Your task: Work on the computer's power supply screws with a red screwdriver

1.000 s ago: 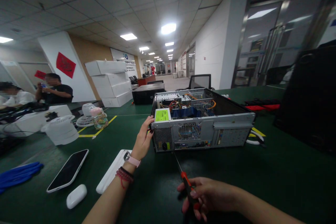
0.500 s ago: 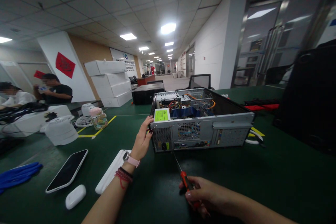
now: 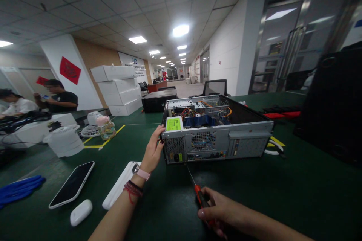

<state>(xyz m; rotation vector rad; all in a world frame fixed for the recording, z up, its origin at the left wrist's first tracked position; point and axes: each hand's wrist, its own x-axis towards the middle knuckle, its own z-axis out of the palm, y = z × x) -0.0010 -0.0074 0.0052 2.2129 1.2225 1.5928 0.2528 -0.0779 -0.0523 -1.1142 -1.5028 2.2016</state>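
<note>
My right hand (image 3: 216,211) grips the screwdriver (image 3: 201,197), pointing forward-left at the computer box (image 3: 250,146); my nearer left hand (image 3: 152,152) lies spread against its corner.

The left hand (image 3: 152,154), below centre, has dark-painted nails (image 3: 162,141); pink-strapped watch (image 3: 143,174) and dark-red beaded bracelets (image 3: 133,188) circle its wrist.

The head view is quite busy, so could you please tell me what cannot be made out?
Head view:
Screwdriver tip: too small to tell what it touches.
Screwdriver handle: partly covered by the right hand.
Lower insides of the computer case: hidden by its back panel.
Green label: print too small to read.
Blue glove: cut off by the left edge.
</note>
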